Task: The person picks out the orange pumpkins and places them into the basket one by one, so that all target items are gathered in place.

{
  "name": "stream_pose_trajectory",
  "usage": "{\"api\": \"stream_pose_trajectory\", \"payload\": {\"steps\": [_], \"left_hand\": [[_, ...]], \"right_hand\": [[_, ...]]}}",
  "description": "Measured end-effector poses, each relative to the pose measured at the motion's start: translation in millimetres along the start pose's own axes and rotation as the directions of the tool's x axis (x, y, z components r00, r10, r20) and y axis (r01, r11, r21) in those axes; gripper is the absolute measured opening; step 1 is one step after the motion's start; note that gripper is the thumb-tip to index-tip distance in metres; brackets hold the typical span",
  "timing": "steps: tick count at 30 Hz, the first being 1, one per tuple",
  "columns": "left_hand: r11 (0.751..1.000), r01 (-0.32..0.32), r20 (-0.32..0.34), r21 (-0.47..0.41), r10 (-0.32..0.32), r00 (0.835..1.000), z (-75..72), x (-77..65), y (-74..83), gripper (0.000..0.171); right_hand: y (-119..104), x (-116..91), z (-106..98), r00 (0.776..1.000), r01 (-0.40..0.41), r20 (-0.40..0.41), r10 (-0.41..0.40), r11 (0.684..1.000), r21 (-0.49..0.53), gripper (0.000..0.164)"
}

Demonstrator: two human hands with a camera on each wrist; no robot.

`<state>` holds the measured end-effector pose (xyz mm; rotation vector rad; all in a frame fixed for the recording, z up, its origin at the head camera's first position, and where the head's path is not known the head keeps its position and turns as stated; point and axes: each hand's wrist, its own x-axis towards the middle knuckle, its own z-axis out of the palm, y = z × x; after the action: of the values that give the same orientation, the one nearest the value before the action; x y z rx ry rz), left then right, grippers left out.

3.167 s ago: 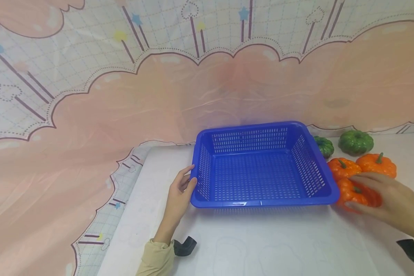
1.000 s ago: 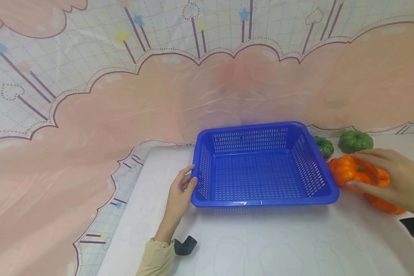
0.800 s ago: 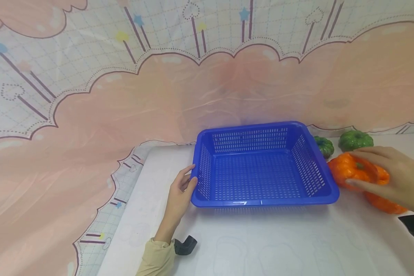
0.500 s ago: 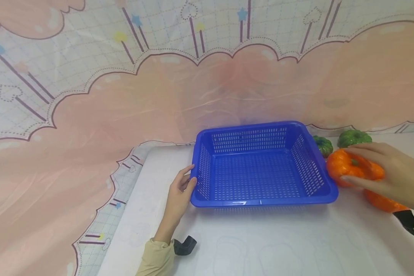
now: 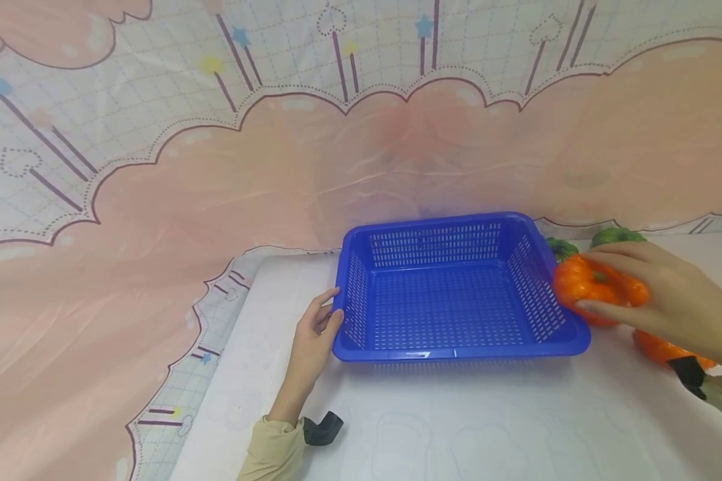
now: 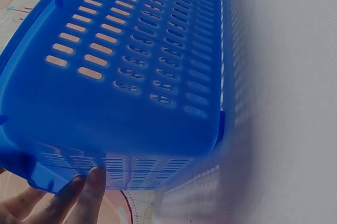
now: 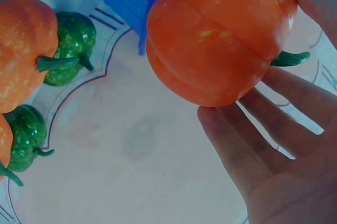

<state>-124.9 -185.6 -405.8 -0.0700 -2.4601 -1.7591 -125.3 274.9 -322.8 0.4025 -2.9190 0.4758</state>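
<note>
My left hand (image 5: 313, 337) rests at the left side of a blue perforated plastic basket (image 5: 457, 352); its thumb is at the rim. In the left wrist view its fingertips (image 6: 96, 175) touch the outside wall. Inside, the basket shows a bare floor. My right hand (image 5: 674, 294) holds an orange pumpkin (image 5: 580, 284) with a green stem, thumb on one side and fingers on the other. That pumpkin overlaps the basket's right rim in the head view, and the right wrist view shows the pumpkin (image 7: 221, 34) near a blue basket corner (image 7: 129, 3).
Right of the basket, an orange pumpkin (image 5: 662, 349) lies partly behind my right arm, and another (image 5: 638, 292) shows past the held one. Two green pumpkins (image 5: 616, 235) sit at the back. A cloud-patterned cloth (image 5: 445, 153) rises behind the white table (image 5: 457, 421).
My right hand has moved left with an orange pumpkin, bringing it over the basket's right rim. Earlier this hand was among the orange pumpkins. The left hand and basket stay put.
</note>
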Motion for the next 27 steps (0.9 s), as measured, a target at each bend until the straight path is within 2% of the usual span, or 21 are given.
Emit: {"api": "stream_pose_trajectory", "payload": {"steps": [6, 14, 27], "left_hand": [[1.000, 0.001, 0.001, 0.006, -0.001, 1.000, 0.6, 0.2, -0.3, 0.043], [1.000, 0.005, 0.001, -0.001, -0.005, 1.000, 0.1, -0.6, 0.7, 0.044], [1.000, 0.003, -0.004, 0.006, -0.003, 1.000, 0.4, -1.2, 2.4, 0.044]], "right_hand": [[-6, 5, -1, 1.000, 0.015, -0.004, -0.015, 1.000, 0.025, 0.075], [-15, 11, -1, 0.993, 0.100, -0.066, -0.094, 0.990, 0.100, 0.070], [-28, 22, 2, 0.973, 0.219, -0.091, -0.210, 0.970, 0.102, 0.067]]}}
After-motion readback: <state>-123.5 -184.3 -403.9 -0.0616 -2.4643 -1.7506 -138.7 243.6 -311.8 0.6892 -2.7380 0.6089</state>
